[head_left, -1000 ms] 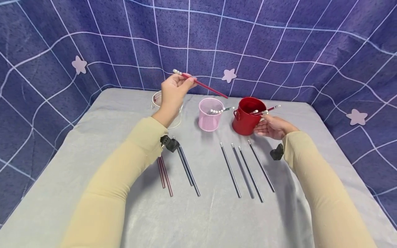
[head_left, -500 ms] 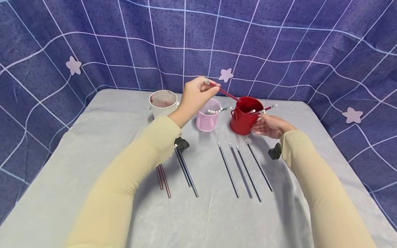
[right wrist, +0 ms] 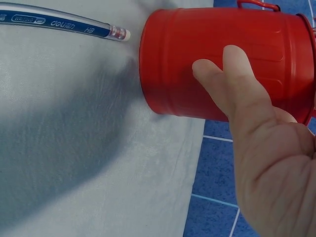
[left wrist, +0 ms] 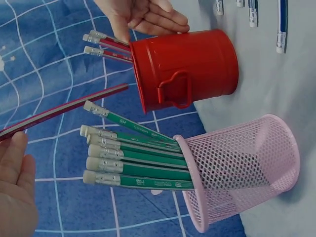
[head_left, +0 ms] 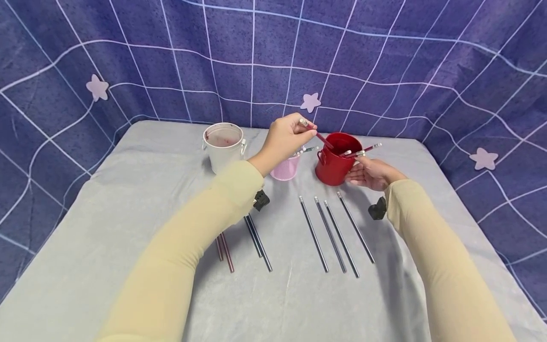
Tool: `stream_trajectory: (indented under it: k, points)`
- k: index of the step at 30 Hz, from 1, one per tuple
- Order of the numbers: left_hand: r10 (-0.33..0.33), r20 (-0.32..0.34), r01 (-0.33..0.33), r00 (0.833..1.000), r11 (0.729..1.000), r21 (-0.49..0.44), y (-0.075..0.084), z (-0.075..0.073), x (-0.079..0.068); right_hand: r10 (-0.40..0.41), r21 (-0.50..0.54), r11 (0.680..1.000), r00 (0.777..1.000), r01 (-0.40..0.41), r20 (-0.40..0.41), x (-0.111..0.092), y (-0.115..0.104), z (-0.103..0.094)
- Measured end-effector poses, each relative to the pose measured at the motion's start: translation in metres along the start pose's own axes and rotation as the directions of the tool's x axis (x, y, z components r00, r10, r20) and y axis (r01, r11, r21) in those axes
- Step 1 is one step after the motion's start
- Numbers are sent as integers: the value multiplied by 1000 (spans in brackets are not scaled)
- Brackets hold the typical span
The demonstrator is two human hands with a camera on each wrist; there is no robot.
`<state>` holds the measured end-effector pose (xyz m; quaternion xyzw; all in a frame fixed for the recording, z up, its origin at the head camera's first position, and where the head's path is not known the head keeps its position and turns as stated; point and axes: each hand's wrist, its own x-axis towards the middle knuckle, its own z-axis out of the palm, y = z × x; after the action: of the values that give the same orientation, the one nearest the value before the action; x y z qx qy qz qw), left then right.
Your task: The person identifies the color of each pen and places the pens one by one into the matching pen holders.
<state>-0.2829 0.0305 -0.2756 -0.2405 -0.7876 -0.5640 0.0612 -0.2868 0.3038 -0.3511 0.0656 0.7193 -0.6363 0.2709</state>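
Note:
My left hand (head_left: 287, 140) pinches a red pencil (head_left: 318, 136) near its eraser end. The pencil slants down to the right, its lower end at the mouth of a red metal bucket (head_left: 333, 170). In the left wrist view, that pencil's tip (left wrist: 116, 89) shows just off the bucket's rim. Several red pencils (left wrist: 116, 56) stand inside the bucket, erasers up. Beside the bucket's right side is my right hand (head_left: 372, 175), its fingers fairly straight against the wall and its thumb by the rim. The right wrist view shows two fingertips (right wrist: 237, 61) at the red wall.
A pink mesh cup (head_left: 284, 171) holding several green pencils (left wrist: 140, 165) stands left of the red bucket. Farther left is a white bucket (head_left: 224, 154). Several dark blue pencils (head_left: 314, 232) lie in front; two red ones (head_left: 228, 254) and two blue ones (head_left: 259, 242) lie left.
My left hand has moved right, from above the white bucket to the red bucket, bringing the red pencil's lower end down to its mouth. The right hand has stayed by the red bucket.

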Motion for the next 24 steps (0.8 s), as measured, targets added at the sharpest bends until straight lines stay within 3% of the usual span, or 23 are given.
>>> stream_trajectory:
  k: [11,24]
  points:
    - [30,39,-33,999,996,77,-2,14,4,7,2,1000,1000,-7,-5,1,-1,3]
    - [21,169,-56,985,976,209,-7,24,14,14,10,1000,1000,-14,-15,0,-2,1]
